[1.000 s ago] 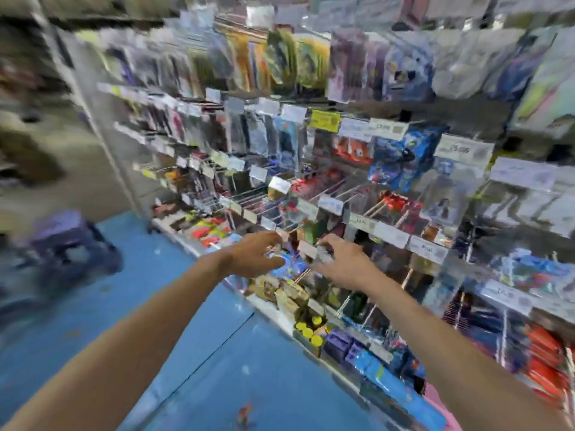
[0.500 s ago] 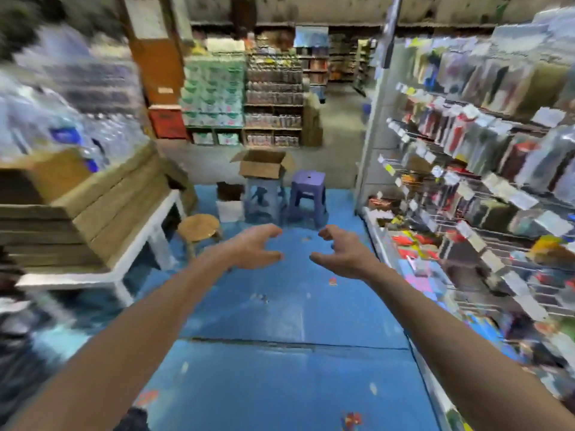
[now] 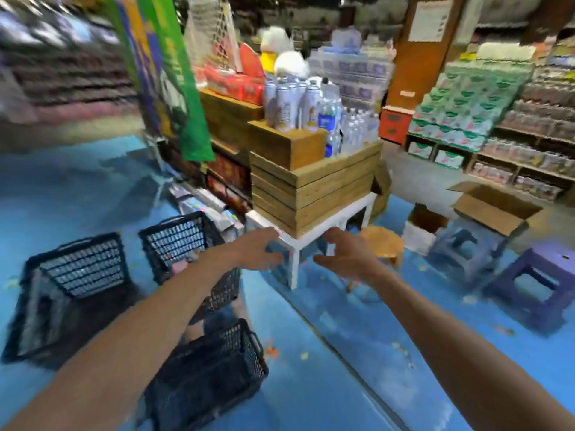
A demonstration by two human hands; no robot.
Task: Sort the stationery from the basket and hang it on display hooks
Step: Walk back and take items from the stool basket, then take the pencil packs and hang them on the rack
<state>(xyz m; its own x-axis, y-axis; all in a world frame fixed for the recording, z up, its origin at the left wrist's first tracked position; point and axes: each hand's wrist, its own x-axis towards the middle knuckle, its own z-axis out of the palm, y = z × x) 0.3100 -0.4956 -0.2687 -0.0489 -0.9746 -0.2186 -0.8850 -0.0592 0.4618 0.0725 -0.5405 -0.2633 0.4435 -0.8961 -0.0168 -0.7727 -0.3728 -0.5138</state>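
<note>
Baskets of black mesh are standing three together on the blue floor [image 3: 342,337] in the lower left of the frame: the left basket [image 3: 77,269], the middle basket [image 3: 180,234] just right of it, and the nearest basket [image 3: 217,368] at the bottom centre, partly hidden by the left forearm. Something pink is showing inside the middle basket, too blurred to name. Both arms are reaching forward into the centre of the frame. The left hand [image 3: 255,251] and the right hand [image 3: 348,256] are hanging near each other but apart, fingers loosely curled and released, grasping nothing. Behind them a white table [image 3: 294,269] is carrying stacked wooden crates [image 3: 317,194] topped with bottles [image 3: 295,104]. A round wooden stool [image 3: 381,241] is peeking out beside the right hand, and further right a cardboard box [image 3: 491,209] is resting open on a grey stool [image 3: 463,247], with a purple stool [image 3: 538,275] standing at the right edge.
</note>
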